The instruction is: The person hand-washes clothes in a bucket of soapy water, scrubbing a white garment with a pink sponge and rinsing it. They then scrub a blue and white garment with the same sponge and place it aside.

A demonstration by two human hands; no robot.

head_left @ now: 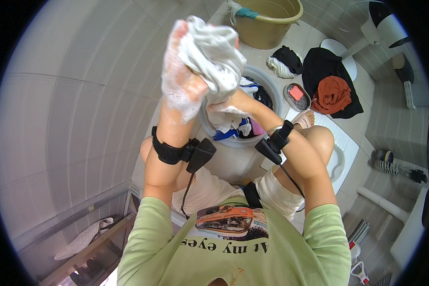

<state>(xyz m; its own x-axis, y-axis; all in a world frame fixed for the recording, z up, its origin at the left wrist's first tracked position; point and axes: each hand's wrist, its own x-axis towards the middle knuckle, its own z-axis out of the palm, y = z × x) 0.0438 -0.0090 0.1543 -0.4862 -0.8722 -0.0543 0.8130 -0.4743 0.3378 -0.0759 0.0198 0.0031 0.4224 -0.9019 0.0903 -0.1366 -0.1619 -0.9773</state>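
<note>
My left hand (181,77), coated in soap suds, grips a bunched wet white cloth (218,57) held up above a basin. Most of my right hand (236,100) is hidden behind that cloth, gripping it from the right. Part of the white fabric hangs below my wrists. Under both hands stands a round grey plastic basin (279,103). Inside it lie mixed clothes, among them a blue and white garment (227,134), something pink (257,127) and dark fabric (262,95).
Right of the basin are a soap dish (299,105) with a reddish soap bar (296,93), a rust-coloured garment (331,94) on black cloth (316,64), and a black-and-white bundle (286,60). A large tan tub (262,34) stands behind. A squat toilet (348,150) lies right; a tiled wall (93,89) rises left.
</note>
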